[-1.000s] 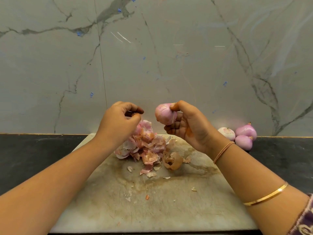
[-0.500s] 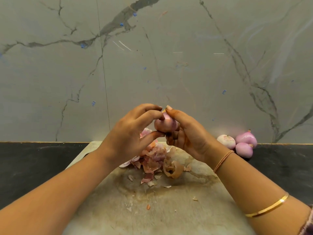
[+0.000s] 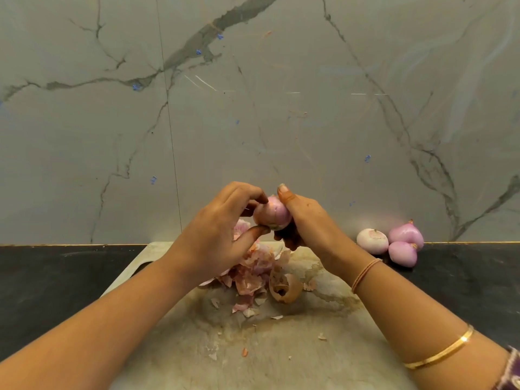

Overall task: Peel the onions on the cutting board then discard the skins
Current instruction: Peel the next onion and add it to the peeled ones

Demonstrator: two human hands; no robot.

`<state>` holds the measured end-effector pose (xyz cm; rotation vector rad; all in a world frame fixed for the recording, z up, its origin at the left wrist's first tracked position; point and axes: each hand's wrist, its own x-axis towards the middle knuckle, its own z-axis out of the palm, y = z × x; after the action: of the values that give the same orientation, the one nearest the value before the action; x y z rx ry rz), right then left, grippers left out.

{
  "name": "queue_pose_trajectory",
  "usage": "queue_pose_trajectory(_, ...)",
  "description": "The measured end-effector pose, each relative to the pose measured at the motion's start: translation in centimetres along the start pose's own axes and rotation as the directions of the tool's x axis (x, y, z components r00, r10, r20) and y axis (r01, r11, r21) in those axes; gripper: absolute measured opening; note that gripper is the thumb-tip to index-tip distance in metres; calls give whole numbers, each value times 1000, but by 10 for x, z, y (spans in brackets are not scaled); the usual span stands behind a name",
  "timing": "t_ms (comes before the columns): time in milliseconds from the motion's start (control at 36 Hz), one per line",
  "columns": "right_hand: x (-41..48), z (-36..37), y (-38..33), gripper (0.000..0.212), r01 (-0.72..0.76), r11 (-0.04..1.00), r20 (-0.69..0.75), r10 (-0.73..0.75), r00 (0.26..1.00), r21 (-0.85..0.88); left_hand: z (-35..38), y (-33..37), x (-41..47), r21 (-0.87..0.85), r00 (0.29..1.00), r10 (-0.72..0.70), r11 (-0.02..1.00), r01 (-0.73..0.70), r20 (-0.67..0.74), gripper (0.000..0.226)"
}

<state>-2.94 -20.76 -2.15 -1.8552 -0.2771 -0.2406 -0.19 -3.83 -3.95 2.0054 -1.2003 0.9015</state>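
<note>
- Head view, nearest edge: both forearms enter from below. The right one carries a thin gold metal bangle [image 3: 439, 353] and, nearer the wrist, a pinkish thread bracelet [image 3: 365, 274].
- Beneath them lies the pale, stained stone-look cutting board [image 3: 281, 358], strewn with small flakes.
- Mid-board: a heap of papery pink and tan onion skins [image 3: 253, 274], with a cupped brown skin shell [image 3: 284, 289] at its right edge. None of it is discarded yet.
- Above the heap, held in the air: the small pink-purple round onion [image 3: 272, 213]. The right hand [image 3: 306, 220] wraps curled fingers under and behind it, thumb laid over the top. The left hand [image 3: 216, 237] pinches its left side between thumb and forefinger, I judge to lift a thin layer.
- Risks, as I read them from my station: the bared surface looks glossy, so a hard tug from the pinch could slip the onion out of the right hand and drop it into the heap or off the board. A thin layer may tear short and leave scraps. Light flakes could scatter onto the black countertop [image 3: 56, 277] when the heap is gathered.
- Farther right, on that countertop and off the board: three peeled pale-purple onions [image 3: 394, 243], touching one another.
- Farthest: the grey veined marble wall [image 3: 253, 108].
</note>
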Motion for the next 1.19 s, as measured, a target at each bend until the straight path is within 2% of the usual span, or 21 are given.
queue_pose_trajectory(167,1,-2,2,40,55,998,17,-54,998,-31,-1,-1,-1,8,999,-27,1000,27,34,38)
queue_pose_trajectory(500,0,0,2,33,56,998,24,-55,998,-23,-1,-4,-2,16,999,-34,999,34,34,35)
queue_pose_trajectory(667,1,0,1,39,-4,998,14,3,1000,63,-1,-3,-1,36,1000,-22,999,22,-1,18)
queue_pose_trajectory(778,1,1,1,41,-11,999,15,11,1000,33,-1,0,-1,-114,993,-120,986,120,10,35)
queue_pose_trajectory(917,0,1,2,42,-23,1000,13,22,1000,20,-1,0,-2,-44,997,-66,997,67,28,35)
queue_pose_trajectory(1194,-1,-1,-2,44,-66,997,-8,66,998,31,-1,-1,-2,-22,1000,-1,1000,2,28,30)
